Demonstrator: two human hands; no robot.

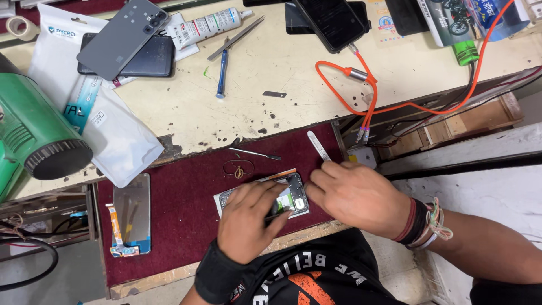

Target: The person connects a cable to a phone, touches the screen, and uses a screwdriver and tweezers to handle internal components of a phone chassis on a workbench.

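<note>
Both hands bent over an opened phone on the bench's red mat.

The left hand (248, 217) covers the left half of the opened phone (293, 195), its grip closed on a thin dark tool (278, 214), mostly hidden. The right hand (355, 195) presses the phone's right edge, fingers flat and holding nothing. A metal pry tool (318, 145) lies just beyond; the phone's insides are hard to make out.

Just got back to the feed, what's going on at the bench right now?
A person is bent over an opened phone lying on the maroon mat. The left hand presses on it, seemingly gripping a thin dark tool, while the right hand steadies its right edge. A detached screen panel lies to the left on the mat, with a metal spudger and tweezers just above.
</note>
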